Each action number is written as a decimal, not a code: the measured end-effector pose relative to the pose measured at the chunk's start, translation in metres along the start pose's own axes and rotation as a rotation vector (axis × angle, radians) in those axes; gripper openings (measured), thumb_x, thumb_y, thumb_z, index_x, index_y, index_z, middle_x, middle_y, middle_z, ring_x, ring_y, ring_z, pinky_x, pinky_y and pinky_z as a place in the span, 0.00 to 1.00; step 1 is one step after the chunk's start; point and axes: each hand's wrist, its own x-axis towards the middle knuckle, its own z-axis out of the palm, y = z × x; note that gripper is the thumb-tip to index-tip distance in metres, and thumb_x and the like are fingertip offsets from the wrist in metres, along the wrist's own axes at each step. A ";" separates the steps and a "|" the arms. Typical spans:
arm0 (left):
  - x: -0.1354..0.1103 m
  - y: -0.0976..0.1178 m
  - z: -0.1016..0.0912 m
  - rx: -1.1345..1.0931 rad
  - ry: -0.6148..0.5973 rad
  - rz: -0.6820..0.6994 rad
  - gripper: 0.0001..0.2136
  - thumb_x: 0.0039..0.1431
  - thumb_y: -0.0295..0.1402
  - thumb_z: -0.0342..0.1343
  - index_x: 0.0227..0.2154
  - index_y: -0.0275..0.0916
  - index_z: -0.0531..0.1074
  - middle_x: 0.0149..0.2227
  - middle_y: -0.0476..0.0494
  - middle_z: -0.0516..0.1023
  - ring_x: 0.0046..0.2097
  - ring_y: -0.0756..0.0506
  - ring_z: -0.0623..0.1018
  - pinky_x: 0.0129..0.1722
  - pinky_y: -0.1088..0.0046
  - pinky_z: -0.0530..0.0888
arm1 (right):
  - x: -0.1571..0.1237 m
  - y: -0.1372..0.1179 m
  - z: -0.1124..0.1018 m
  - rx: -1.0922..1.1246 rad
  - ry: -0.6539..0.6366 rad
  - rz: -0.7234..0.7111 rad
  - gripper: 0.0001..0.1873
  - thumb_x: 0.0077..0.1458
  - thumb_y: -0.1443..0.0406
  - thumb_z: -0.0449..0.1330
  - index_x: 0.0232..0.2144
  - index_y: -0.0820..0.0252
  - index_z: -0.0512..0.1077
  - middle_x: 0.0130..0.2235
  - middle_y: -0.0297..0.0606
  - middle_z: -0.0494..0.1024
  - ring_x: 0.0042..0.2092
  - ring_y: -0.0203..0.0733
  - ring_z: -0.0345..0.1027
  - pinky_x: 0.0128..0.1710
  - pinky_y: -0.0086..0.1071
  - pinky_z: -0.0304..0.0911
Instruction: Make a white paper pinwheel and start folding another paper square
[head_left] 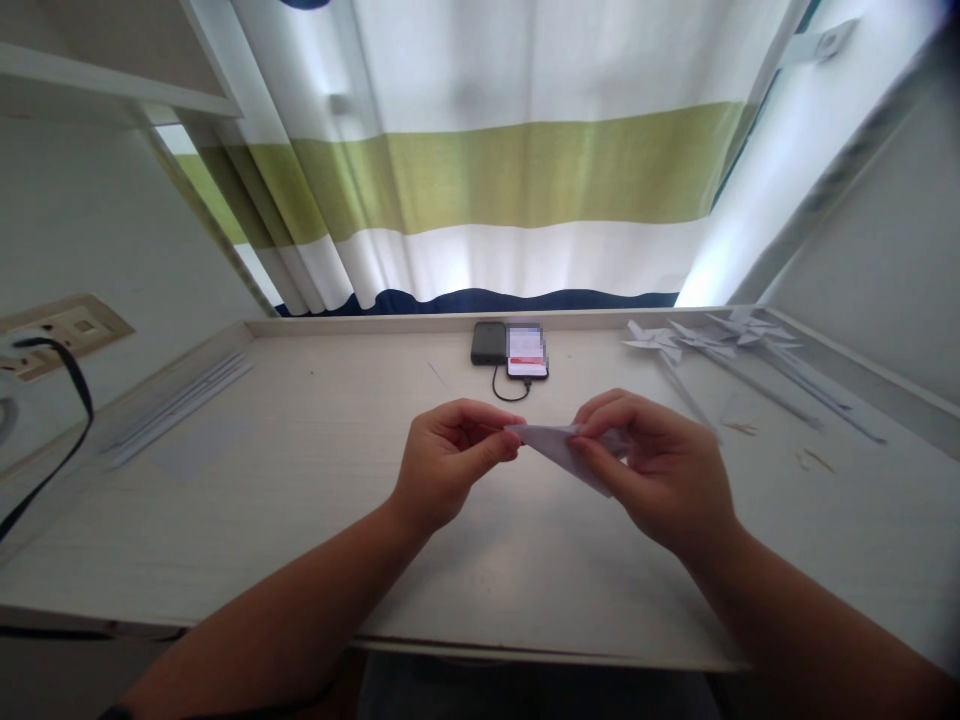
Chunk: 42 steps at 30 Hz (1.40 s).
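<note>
A folded sheet of white paper [559,447] is held up between both hands, above the middle of the desk. My left hand [457,455] pinches its pointed left corner between thumb and fingers. On the other side, my right hand [649,460] grips the paper near its right part, thumb in front and fingers behind. The paper slants down to a lower tip under the right thumb. Part of it is hidden behind the right fingers.
White paper pinwheels [739,335] on paper sticks lie at the back right, with toothpick-like slivers [817,460] nearby. A phone [527,352] is cabled to a black power bank [489,343] at the back. Paper sticks [180,410] and a pale paper sheet [201,445] lie left, near a wall socket [71,335] with a black cord.
</note>
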 end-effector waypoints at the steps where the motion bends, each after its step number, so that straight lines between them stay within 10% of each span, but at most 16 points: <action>1: 0.000 0.000 0.000 0.003 0.001 0.001 0.06 0.49 0.24 0.67 0.32 0.38 0.80 0.32 0.47 0.83 0.31 0.51 0.80 0.32 0.80 0.79 | 0.000 0.000 0.000 0.000 0.000 -0.001 0.04 0.53 0.70 0.63 0.31 0.57 0.72 0.34 0.36 0.74 0.34 0.39 0.69 0.28 0.31 0.63; 42: 0.002 0.002 0.000 0.007 0.034 -0.052 0.04 0.48 0.26 0.67 0.27 0.37 0.78 0.29 0.47 0.80 0.27 0.54 0.74 0.28 0.81 0.72 | -0.001 -0.002 0.001 0.042 0.013 -0.003 0.04 0.52 0.70 0.63 0.31 0.58 0.73 0.33 0.36 0.76 0.34 0.41 0.70 0.30 0.34 0.65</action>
